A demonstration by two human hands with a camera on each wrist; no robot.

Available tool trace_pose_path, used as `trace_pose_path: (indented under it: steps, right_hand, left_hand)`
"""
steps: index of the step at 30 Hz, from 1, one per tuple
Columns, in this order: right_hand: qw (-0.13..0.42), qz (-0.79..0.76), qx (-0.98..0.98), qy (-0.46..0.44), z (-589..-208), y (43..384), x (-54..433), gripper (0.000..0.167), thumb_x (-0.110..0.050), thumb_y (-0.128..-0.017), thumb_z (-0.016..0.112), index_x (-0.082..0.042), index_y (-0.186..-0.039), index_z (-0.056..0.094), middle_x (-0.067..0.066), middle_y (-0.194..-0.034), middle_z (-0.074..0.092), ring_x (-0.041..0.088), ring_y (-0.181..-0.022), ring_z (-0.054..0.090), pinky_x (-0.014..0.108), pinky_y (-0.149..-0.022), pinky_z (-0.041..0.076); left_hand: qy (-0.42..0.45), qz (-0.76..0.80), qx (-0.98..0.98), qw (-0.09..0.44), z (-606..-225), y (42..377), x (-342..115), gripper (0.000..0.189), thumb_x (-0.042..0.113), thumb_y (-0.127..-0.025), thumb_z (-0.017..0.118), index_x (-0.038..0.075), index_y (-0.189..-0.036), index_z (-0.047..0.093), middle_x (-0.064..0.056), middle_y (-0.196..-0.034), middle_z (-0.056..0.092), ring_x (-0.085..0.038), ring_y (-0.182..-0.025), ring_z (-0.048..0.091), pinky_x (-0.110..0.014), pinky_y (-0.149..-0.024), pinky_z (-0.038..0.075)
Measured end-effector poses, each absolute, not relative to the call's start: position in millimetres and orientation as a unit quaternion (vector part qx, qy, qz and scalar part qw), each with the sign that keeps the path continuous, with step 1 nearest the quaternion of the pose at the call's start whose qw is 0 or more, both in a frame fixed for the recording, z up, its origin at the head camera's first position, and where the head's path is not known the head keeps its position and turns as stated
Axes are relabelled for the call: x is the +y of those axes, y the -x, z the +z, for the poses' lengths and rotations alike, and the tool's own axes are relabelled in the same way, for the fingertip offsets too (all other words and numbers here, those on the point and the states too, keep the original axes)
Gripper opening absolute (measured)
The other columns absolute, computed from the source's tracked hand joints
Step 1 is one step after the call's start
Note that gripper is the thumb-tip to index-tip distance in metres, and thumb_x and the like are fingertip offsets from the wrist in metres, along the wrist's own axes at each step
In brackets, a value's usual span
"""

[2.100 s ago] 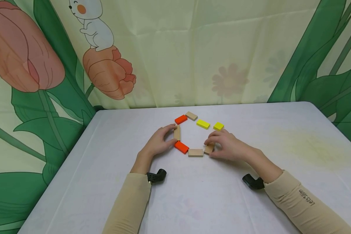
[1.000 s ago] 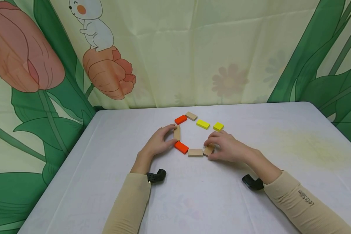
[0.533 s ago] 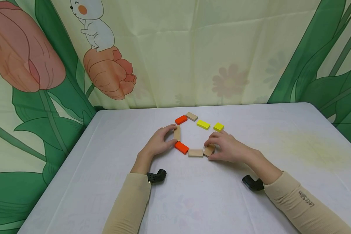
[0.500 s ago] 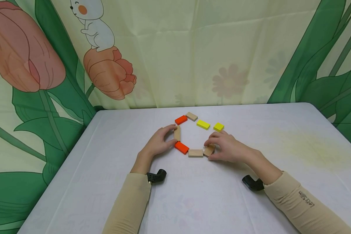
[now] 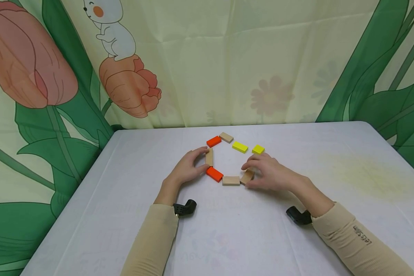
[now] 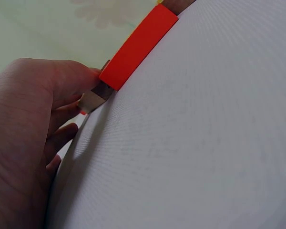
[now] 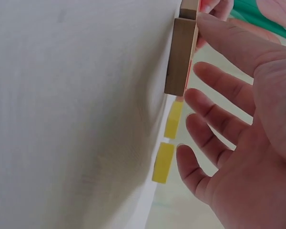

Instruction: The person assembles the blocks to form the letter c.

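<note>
The slanted block (image 5: 247, 176), square-edged grained wood, lies just left of the nearer right hand (image 5: 271, 172), its fingers loosely parted, with the block's long axis running away and rightward from the plain block (image 5: 230, 181), while the left hand (image 5: 188, 167) pinches the left block (image 5: 209, 157) on the white cloth-covered tabletop (image 5: 227, 230).

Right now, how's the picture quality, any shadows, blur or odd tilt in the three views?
Head view: bright, fairly even light, blocks show clearly, only faint shadows on the table. Left wrist view: table steeply slanted, dark band of shadow across it, red block vivid. Right wrist view: table nearly on end, broad soft shadow, yellow blocks softer-edged than the near wooden block.
</note>
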State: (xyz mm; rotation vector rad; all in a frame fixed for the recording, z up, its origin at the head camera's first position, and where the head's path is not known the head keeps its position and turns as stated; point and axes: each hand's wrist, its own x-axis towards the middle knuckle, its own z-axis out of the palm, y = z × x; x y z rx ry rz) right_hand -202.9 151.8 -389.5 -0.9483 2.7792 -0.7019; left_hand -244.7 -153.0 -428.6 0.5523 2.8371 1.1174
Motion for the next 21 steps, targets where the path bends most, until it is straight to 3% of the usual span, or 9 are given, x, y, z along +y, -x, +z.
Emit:
trace_pose_path:
  steps: [13, 21]
  right_hand:
    - [0.039, -0.254, 0.917, 0.305, -386.3, 209.3, 154.2, 0.037, -0.024, -0.086, 0.079, -0.010, -0.120, 0.071, 0.009, -0.122, 0.062, 0.034, -0.113, 0.049, 0.050, -0.093, 0.043]
    - [0.014, -0.283, 0.909, 0.307, -385.9, 216.4, 159.7, 0.038, -0.018, -0.088, 0.078, -0.005, -0.122, 0.068, 0.009, -0.123, 0.061, 0.036, -0.115, 0.048, 0.052, -0.097, 0.043]
  left_hand:
    - [-0.184, 0.359, 0.915, 0.018, -428.3, 243.7, -153.5, 0.054, 0.024, -0.094, 0.067, 0.015, -0.146, 0.054, -0.002, -0.153, 0.047, -0.023, -0.143, 0.038, -0.042, -0.118, 0.028]
    - [-0.181, 0.359, 0.915, 0.018, -427.4, 243.0, -152.9, 0.055, 0.024, -0.093, 0.068, 0.016, -0.146, 0.054, -0.002, -0.153, 0.046, -0.022, -0.143, 0.037, -0.042, -0.118, 0.028]
